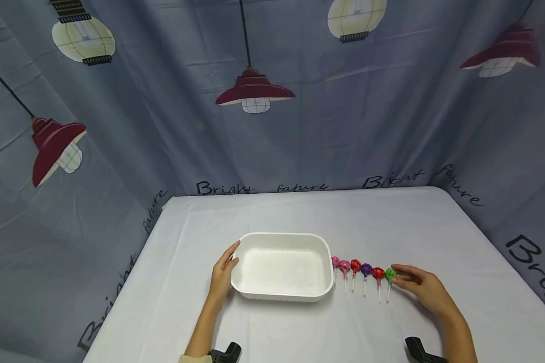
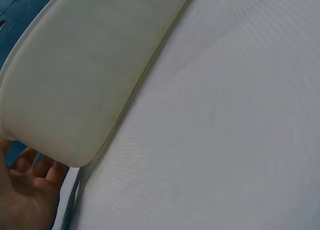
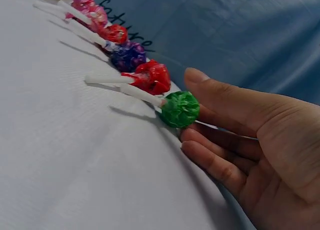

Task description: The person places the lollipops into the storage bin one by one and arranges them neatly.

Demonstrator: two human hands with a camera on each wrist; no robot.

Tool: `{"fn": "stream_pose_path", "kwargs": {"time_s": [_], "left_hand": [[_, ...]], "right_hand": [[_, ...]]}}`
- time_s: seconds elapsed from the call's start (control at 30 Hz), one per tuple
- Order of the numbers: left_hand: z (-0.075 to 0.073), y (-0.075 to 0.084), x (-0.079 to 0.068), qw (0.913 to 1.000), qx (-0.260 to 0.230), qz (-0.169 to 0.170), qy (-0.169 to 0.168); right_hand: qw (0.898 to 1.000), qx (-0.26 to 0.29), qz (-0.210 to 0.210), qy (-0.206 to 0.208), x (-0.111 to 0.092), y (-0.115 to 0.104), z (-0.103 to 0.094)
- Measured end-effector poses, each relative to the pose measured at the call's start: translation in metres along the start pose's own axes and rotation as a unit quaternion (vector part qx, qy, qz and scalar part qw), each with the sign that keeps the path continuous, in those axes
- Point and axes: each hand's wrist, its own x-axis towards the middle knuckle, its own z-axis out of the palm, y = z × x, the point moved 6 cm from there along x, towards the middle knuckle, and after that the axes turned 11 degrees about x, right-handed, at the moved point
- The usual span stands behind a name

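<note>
A white rectangular tray (image 1: pixel 281 297) rests on the table with its inside bare. My left hand (image 1: pixel 222 275) is at the tray's left end; in the left wrist view its extended fingers (image 2: pixel 42 167) touch the end wall. To the right of the tray, several wrapped lollipops stand in a row, heads away from me and white sticks toward me. The rightmost is a green lollipop (image 3: pixel 181 109), beside a red lollipop (image 3: pixel 152 77). My right hand (image 1: pixel 424 287) reaches in from the right, its fingertips right at the green head, fingers loosely extended rather than wrapped round it.
A purple lollipop (image 1: pixel 366 269), another red one (image 1: pixel 356 265) and pink ones (image 1: pixel 344 266) continue the row up to the tray's right side. White cloth covers the table (image 1: pixel 309 214). A grey-blue curtain (image 1: pixel 300 141) printed with lamps hangs behind and at both sides.
</note>
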Motion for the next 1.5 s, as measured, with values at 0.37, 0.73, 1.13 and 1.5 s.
{"fn": "stream_pose_path", "kwargs": {"time_s": [0.37, 0.73, 1.13, 1.5], "left_hand": [[0.0, -0.004, -0.002, 0.9999, -0.016, 0.0, 0.002], [0.002, -0.021, 0.002, 0.9998, 0.005, 0.009, 0.016], [0.0, -0.018, 0.0, 0.9999, 0.0, 0.003, 0.015], [0.001, 0.01, -0.008, 0.9997, -0.011, 0.001, 0.023]], "right_hand": [[0.997, -0.045, -0.023, 0.056, 0.003, 0.003, 0.002], [0.997, -0.046, -0.015, 0.068, 0.003, -0.001, 0.005], [0.996, -0.045, -0.02, 0.069, 0.001, -0.005, 0.005], [0.995, -0.067, -0.019, 0.066, -0.001, -0.009, 0.006]]}}
